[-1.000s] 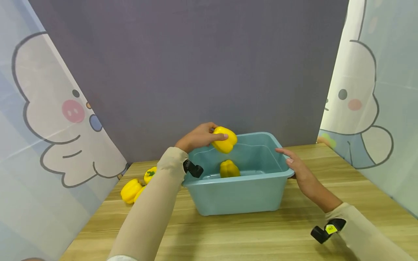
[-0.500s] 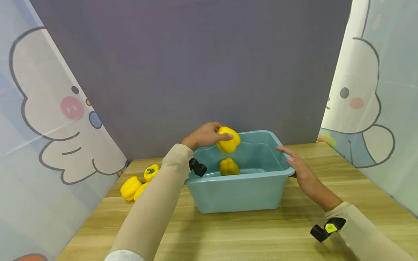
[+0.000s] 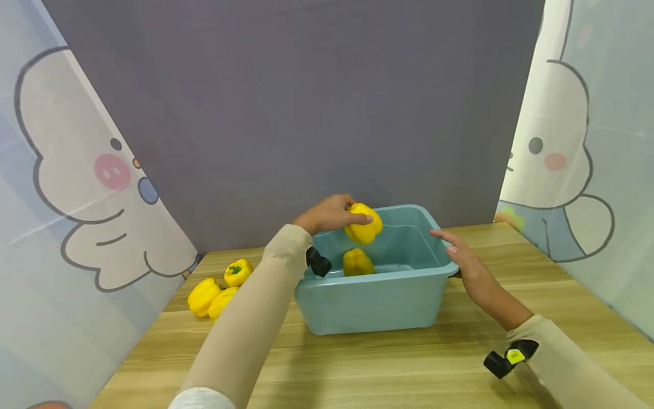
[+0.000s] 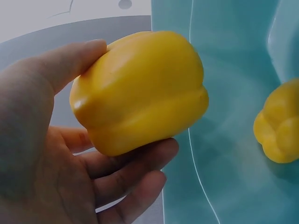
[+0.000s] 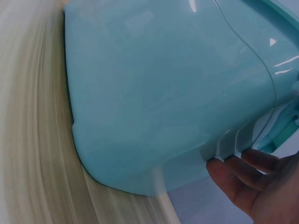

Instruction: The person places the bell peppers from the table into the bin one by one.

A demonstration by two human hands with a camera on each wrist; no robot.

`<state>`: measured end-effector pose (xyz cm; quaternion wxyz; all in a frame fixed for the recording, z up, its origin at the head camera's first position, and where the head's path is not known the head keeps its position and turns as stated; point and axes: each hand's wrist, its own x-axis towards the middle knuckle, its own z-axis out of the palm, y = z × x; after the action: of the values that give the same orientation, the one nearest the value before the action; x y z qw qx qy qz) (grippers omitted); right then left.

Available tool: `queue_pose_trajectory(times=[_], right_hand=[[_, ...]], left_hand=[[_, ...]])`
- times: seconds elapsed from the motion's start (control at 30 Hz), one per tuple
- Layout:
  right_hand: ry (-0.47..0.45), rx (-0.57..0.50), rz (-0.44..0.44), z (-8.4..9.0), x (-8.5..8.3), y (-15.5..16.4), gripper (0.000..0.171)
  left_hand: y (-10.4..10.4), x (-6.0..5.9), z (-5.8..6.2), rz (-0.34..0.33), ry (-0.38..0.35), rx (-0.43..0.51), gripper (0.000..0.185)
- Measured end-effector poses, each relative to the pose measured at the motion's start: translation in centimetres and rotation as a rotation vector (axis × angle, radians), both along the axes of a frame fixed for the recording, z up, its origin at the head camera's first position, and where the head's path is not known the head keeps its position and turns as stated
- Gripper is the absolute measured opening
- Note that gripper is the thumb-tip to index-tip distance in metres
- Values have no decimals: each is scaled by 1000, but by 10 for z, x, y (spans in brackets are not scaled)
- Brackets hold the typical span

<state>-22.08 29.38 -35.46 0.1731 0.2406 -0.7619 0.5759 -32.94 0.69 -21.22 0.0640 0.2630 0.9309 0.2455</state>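
Over the tub (image 3: 368,304), the left hand (image 3: 327,214) grips a yellow pepper (image 3: 364,223) — right hand (image 3: 462,258), fingers straight, touches the rim.

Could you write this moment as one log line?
left hand: holds yellow bell pepper over teal plastic tub | right hand: on tub rim

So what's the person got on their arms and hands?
Both arms wear snug beige sleeves down to the wrist. Each wrist carries a small black device: the left one is plain, the right one bears a yellow label. The left hand and right hand are bare.
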Motion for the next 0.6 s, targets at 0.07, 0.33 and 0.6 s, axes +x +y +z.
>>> queue_pose_trajectory(times=[0.07, 0.33, 0.6], right_hand=[[-2, 4, 0, 0, 0, 0, 48], [-46, -11, -11, 1, -1, -1, 47], [-35, -23, -3, 0, -2, -1, 47]], left_hand=[[0, -1, -1, -6, -11, -4, 68], [2, 0, -1, -19, -39, 6, 65], [1, 0, -2, 19, -68, -9, 66]])
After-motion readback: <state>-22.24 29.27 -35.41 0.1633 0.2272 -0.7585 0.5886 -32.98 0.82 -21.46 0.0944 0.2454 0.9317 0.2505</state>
